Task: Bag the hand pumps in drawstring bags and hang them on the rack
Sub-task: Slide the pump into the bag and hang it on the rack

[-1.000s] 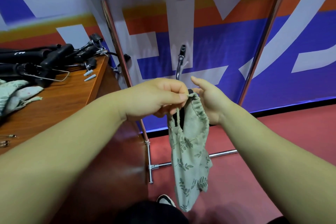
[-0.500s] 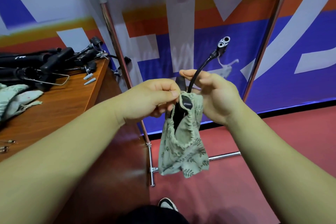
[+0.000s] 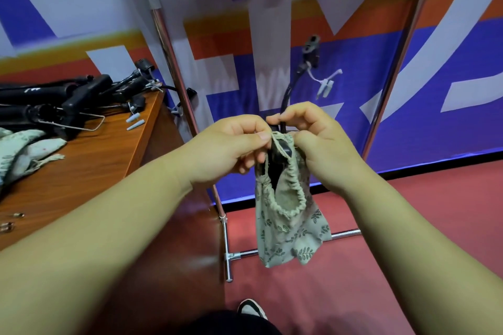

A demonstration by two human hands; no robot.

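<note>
Pinching rim of drawstring bag (image 3: 288, 226) with left hand (image 3: 228, 149) and right hand (image 3: 321, 144), around upright hand pump (image 3: 280, 156), hose (image 3: 289, 91) pointing up.

Single head-worn wide-angle camera looking forward and down, sitting close above left hand (image 3: 226, 149) and right hand (image 3: 326, 152), facing rack (image 3: 174, 68); tabletop (image 3: 89, 160) right edge showing at left.

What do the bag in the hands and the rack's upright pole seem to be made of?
Bag: woven cloth, probably cotton, matte; it creases and gathers at the mouth.
Rack pole: metal, likely chromed steel; smooth, with bright reflections.
</note>
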